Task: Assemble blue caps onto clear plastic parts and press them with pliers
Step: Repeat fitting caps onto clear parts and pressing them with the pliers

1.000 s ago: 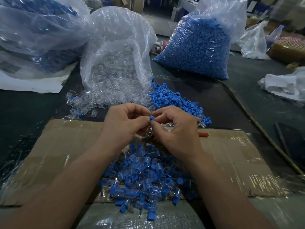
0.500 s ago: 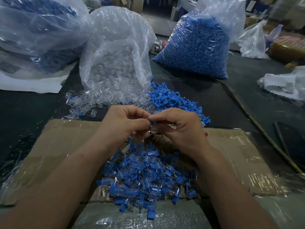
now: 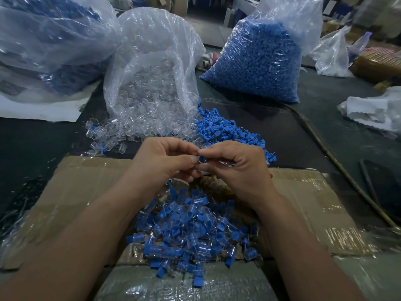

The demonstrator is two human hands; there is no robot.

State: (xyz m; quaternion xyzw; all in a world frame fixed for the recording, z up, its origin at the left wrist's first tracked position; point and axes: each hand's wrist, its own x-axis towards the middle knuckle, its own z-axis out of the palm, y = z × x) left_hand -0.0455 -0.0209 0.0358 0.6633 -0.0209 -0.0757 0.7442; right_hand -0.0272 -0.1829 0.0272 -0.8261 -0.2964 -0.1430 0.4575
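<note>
Left hand (image 3: 165, 164) and right hand (image 3: 240, 170) pinch 1 blue cap (image 3: 202, 159) in curled fingers (image 3: 184, 158), seemingly on a clear part (image 3: 198, 165); capped pile (image 3: 191, 231) at 6 o'clock.

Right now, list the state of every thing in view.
Blue cap, pinched between both hands' fingertips.
Left hand, pinching the cap.
Right hand, pinching the same cap.
Clear-parts bag, open, spilling onto the table.
Blue-caps bag, upright, well filled.
Assembled pile, heaped loose on the cardboard.
</note>
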